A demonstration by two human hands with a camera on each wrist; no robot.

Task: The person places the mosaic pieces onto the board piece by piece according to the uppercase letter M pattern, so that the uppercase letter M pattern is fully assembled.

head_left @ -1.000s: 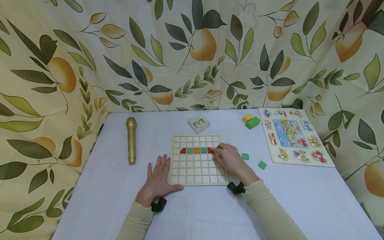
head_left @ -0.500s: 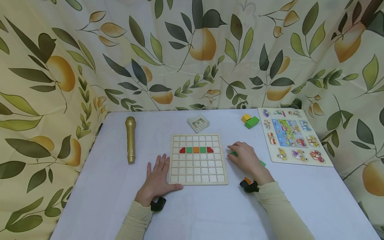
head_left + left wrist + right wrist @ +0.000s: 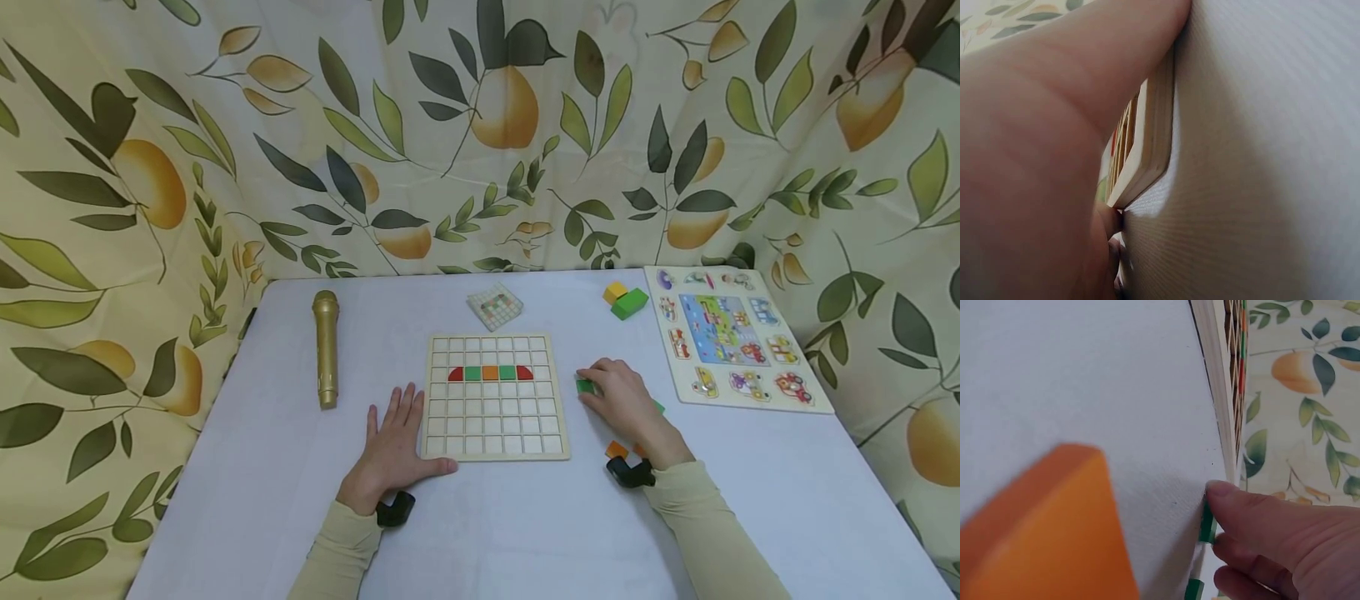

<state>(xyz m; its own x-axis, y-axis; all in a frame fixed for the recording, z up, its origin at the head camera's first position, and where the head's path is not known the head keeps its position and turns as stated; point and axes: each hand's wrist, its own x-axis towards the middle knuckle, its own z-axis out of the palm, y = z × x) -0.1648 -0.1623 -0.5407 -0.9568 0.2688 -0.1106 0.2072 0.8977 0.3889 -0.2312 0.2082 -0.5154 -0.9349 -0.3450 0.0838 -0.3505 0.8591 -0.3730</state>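
My right hand [image 3: 626, 406] pinches a small green tile [image 3: 586, 386] between thumb and fingers, at the table just right of the wooden grid board [image 3: 491, 457]. In the right wrist view the thumb lies at one end of this green tile [image 3: 1207, 524], and a second green tile [image 3: 1194, 589] is close by. Flat on the table, my left hand [image 3: 393, 454] has its fingers spread beside the board's lower left corner, thumb along the near edge. One row on the board holds red end pieces, green tiles and an orange tile [image 3: 490, 373] in the middle.
Orange pieces [image 3: 617, 450] lie near my right wrist. Behind the board is a small pattern card [image 3: 495, 307]. A gold microphone [image 3: 326, 350] lies at left. Green [image 3: 629, 303] and yellow blocks [image 3: 614, 292] sit at the back right, beside a picture puzzle board [image 3: 742, 342].
My right hand has left the red piece at the row's right end and moved right to a green tile, which has shifted left toward the board. The left hand stays put.
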